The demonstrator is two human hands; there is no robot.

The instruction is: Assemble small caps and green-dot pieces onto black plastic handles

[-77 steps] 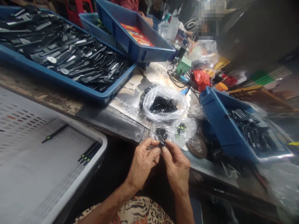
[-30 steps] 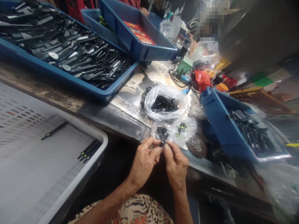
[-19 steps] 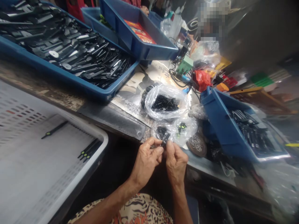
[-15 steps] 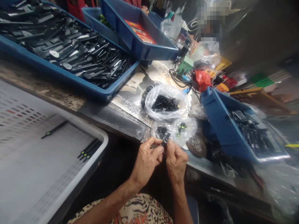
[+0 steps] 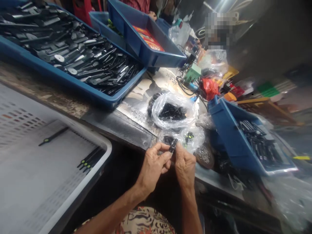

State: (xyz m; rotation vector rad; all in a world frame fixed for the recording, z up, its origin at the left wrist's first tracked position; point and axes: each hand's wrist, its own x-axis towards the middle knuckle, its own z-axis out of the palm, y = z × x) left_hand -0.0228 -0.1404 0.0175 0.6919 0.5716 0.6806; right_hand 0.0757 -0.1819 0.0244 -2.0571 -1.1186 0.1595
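Note:
My left hand (image 5: pixel 153 165) and my right hand (image 5: pixel 185 166) meet at the bench's front edge, fingertips pinched together on a small black plastic part (image 5: pixel 173 145). Just beyond them lies a clear bag with small black and green pieces (image 5: pixel 188 138). Behind that sits a larger clear bag of black parts (image 5: pixel 170 111). A dark dish of tiny metal bits (image 5: pixel 203 155) rests to the right of my right hand.
A big blue tray of black strips (image 5: pixel 73 58) fills the back left. A white perforated crate (image 5: pixel 48 182) at left holds a few black strips with green dots. A second blue bin (image 5: pixel 243 139) stands right. Wires, a green box (image 5: pixel 192 73) and another person's hand (image 5: pixel 153 15) are further back.
My hands stay together on the small part, with the fingers turning it slightly. The view has shifted a little; nothing else on the bench moved.

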